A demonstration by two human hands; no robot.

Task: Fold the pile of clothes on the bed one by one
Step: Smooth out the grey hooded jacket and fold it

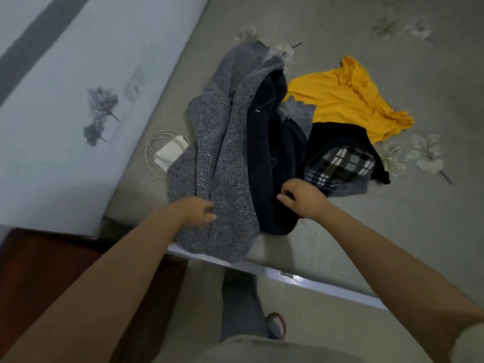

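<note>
A pile of clothes lies near the bed's (340, 231) front edge. A grey knit sweater (220, 142) sprawls on the left, its hem hanging over the edge. Beside it lies a dark navy garment (267, 158). To the right sit a black piece (337, 134) and a black-and-white plaid garment (337, 166), with a yellow shirt (340, 100) behind them. My left hand (195, 212) grips the lower part of the grey sweater with curled fingers. My right hand (301, 196) pinches the navy garment near its lower edge.
A white charger with coiled cable (167, 153) lies on the bed left of the sweater. A pale wall (78, 100) runs along the left side. A dark wooden piece of furniture (52, 271) stands at the lower left. My feet are on the floor below the bed edge.
</note>
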